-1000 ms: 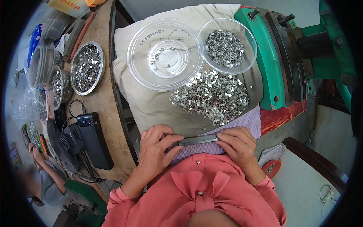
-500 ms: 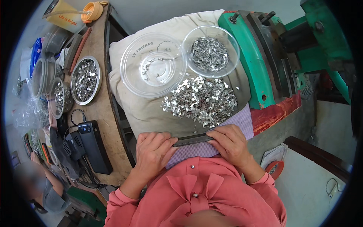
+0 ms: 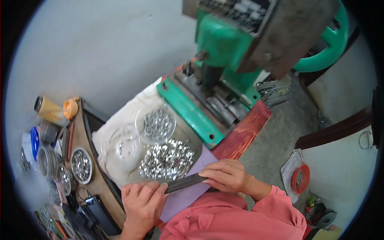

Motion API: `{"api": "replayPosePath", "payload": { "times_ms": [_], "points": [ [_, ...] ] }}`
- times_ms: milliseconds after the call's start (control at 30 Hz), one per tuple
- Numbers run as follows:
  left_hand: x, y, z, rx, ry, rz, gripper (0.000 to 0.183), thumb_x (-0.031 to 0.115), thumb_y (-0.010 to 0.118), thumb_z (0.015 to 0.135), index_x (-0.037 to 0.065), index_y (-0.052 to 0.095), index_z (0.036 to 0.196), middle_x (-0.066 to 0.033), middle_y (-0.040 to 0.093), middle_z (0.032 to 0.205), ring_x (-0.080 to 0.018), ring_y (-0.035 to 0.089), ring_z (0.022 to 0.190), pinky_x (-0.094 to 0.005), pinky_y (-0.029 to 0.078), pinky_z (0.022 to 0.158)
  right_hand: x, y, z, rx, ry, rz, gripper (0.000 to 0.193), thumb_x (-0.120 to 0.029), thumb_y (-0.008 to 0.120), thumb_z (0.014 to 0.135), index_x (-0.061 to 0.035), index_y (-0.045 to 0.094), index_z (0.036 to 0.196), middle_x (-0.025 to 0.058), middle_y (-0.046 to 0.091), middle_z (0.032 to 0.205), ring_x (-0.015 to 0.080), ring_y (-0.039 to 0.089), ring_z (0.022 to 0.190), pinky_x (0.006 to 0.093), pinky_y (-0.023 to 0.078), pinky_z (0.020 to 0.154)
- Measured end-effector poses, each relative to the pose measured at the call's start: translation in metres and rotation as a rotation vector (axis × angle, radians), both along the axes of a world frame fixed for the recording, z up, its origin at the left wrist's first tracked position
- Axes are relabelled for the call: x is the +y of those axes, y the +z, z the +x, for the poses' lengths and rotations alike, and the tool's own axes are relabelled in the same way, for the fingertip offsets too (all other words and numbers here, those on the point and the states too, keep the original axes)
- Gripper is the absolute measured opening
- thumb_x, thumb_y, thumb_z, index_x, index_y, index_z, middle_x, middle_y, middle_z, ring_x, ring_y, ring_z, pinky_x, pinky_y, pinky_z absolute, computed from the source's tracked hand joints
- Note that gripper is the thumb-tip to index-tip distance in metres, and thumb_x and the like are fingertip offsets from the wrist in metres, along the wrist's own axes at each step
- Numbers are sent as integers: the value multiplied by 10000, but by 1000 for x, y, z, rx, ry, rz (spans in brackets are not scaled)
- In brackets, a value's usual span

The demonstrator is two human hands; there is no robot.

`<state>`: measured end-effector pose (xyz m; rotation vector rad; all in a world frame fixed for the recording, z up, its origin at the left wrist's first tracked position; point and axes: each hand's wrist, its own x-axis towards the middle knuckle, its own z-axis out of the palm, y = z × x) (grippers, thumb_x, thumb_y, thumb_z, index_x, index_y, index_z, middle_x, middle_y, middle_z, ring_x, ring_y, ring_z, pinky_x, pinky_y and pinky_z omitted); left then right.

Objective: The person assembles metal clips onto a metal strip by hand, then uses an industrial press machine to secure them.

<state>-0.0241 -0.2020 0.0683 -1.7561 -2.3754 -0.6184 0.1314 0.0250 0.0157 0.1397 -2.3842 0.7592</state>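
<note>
Both my hands hold a long dark metal strip (image 3: 185, 183) flat over a pale purple ribbed mat (image 3: 191, 192). My left hand (image 3: 143, 200) grips its near-left end; my right hand (image 3: 224, 176) pinches its right end with fingers laid along it. Just beyond the strip lies a heap of small shiny metal pieces (image 3: 167, 160) on a tray. Behind the heap stand two clear plastic bowls: one (image 3: 157, 123) full of the same pieces, the other (image 3: 122, 147) nearly bare. My pink sleeves show at the lower edge.
A green press machine (image 3: 224, 72) stands at the back right, its bed reaching toward the tray. At left, a wooden bench (image 3: 100, 188) carries metal dishes of small parts (image 3: 81, 165), a black charger (image 3: 98, 210), a tube and an orange cap. A red dish (image 3: 300, 179) lies on the floor to the right.
The view has swung upward and tilted, so the press now fills the top. My hands still hold the strip; the right end has risen and the strip lies slanted.
</note>
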Motion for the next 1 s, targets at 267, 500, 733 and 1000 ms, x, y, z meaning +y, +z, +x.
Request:
{"api": "replayPosePath", "payload": {
  "times_ms": [267,500,733,1000],
  "points": [
    [133,35,-39,284,-379,129,88,152,618,807,115,653,880,9,566,920,-146,566,867,-311,422,765,53,23,24,186,-379,164,341,-92,857,693,-65,734,1009,63,679,857,187,656,634,289,528,520],
    [223,18,-58,428,-615,96,59,163,600,817,119,639,821,-3,542,879,-157,561,903,-306,438,766,76,10,20,154,-583,67,242,-65,827,736,-56,712,949,47,640,812,159,644,602,285,510,503],
    [250,14,-60,474,-683,20,82,170,590,822,105,635,844,-5,537,903,-166,558,935,-313,454,810,83,5,16,132,-619,18,228,-54,817,737,-45,706,935,52,617,784,162,640,598,287,514,508],
    [256,22,-40,495,-822,-79,108,161,595,826,114,673,768,2,572,883,-170,593,896,-316,475,790,69,4,39,47,-625,-133,205,-53,820,752,-29,713,926,41,613,766,117,642,566,259,517,495]
  ]
}}
